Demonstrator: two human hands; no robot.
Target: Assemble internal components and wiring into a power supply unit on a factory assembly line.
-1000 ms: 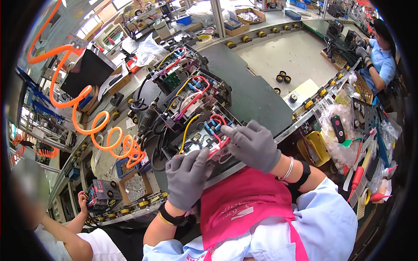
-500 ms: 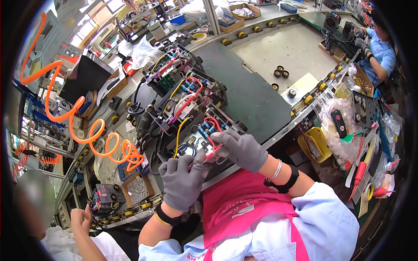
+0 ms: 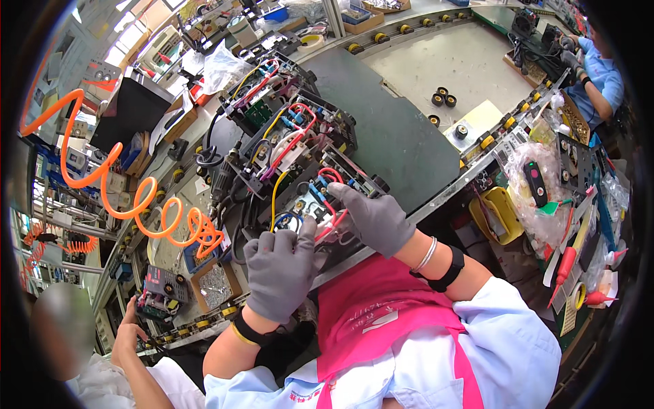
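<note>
Left hand (image 3: 279, 273) at the near side of the open machine (image 3: 300, 206), fingers curled, tips partly hidden: cannot tell whether grasping anything. Just beyond, yellow wire (image 3: 274, 199), running away from the body. Between both hands, red wires (image 3: 333, 171), looped at the far end, then slanting down and left toward the left hand; nearer the right hand (image 3: 375, 219), with one fingertip beside the loop, others hidden underneath, grasp again impossible to tell. Farther right, dark green counter (image 3: 405, 150).

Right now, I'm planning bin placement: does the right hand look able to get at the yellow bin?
Probably yes: the right hand is at the red wires, and the yellow bin sits to its right with no obvious obstacle.
</note>
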